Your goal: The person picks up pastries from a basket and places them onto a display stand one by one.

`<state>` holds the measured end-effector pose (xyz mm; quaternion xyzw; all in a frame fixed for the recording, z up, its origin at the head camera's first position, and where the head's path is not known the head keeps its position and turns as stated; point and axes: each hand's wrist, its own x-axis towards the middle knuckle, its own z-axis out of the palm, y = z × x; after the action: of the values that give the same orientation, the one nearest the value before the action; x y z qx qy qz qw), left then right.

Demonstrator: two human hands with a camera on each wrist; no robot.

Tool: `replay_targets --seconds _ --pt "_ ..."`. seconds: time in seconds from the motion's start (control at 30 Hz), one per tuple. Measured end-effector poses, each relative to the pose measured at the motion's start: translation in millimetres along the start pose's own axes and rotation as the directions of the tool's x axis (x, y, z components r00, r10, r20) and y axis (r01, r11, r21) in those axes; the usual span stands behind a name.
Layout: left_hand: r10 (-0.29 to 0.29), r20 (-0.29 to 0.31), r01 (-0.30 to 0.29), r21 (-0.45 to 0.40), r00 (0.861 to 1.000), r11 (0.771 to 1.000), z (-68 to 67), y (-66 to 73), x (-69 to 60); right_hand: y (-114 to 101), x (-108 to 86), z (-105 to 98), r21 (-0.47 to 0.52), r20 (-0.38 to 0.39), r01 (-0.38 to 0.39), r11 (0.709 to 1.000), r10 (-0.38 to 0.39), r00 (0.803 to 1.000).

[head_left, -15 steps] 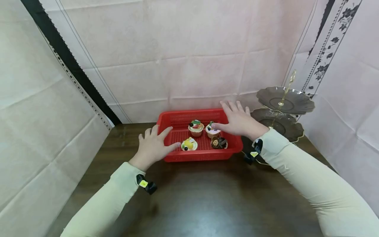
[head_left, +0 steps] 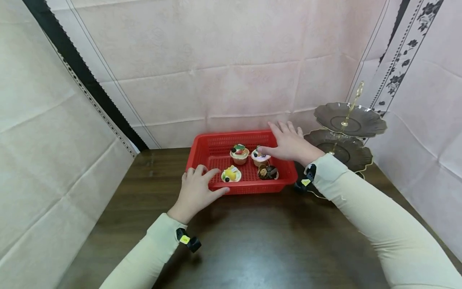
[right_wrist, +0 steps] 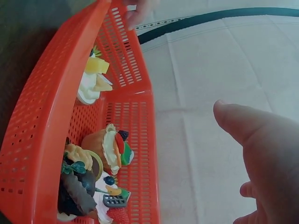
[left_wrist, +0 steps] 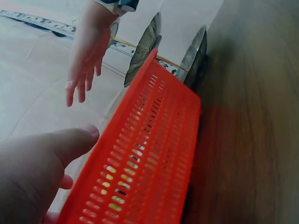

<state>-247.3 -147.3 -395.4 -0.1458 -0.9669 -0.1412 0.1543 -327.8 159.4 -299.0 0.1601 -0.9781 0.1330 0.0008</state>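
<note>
A red perforated plastic basket (head_left: pixel 252 189) stands on the dark wooden table with several cupcakes in it. One cupcake has yellow fruit (head_left: pixel 231 174), another is chocolate-topped (head_left: pixel 268 172), and behind them are one with red and green topping (head_left: pixel 239 154) and a pale cream one (head_left: pixel 260 156). My left hand (head_left: pixel 195 194) is at the basket's front left corner, fingers bent loosely over the left rim and thumb extended near the front rim; contact is unclear. Spread over the basket's right side, my right hand (head_left: pixel 288 142) holds nothing, its thumb above the pale cupcake.
To the right of the basket stands a tiered tray (head_left: pixel 350 120) with dark scalloped plates and a gold handle, partly behind my right arm. White cloth (head_left: pixel 231 72) hangs behind and on both sides. Dark wooden tabletop (head_left: pixel 252 241) lies in front of the basket.
My left hand has moved right and nearer the front, from beside the basket to its front left corner, with its fingers more bent. The right hand has barely moved.
</note>
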Motion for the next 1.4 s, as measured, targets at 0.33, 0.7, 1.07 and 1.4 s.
replay_targets --seconds 0.33,0.7,1.07,1.4 --pt "-0.110 -0.046 0.102 -0.152 0.993 0.983 16.4 5.6 -2.2 -5.0 18.4 7.7 0.084 -0.069 0.014 0.996 -0.008 0.998" --pt "-0.175 -0.059 0.161 -0.185 0.983 0.969 18.4 4.1 -4.3 -9.8 46.3 31.7 0.250 -0.080 -0.044 0.967 0.066 0.995" --pt "-0.148 -0.064 0.136 -0.156 0.987 0.978 22.3 5.3 -1.8 5.2 67.6 62.9 0.492 0.011 -0.155 0.857 0.172 0.985" --pt "-0.138 -0.084 0.127 -0.122 0.987 0.984 23.8 4.7 -1.1 15.3 76.0 81.7 0.481 0.188 -0.319 0.817 0.259 0.947"
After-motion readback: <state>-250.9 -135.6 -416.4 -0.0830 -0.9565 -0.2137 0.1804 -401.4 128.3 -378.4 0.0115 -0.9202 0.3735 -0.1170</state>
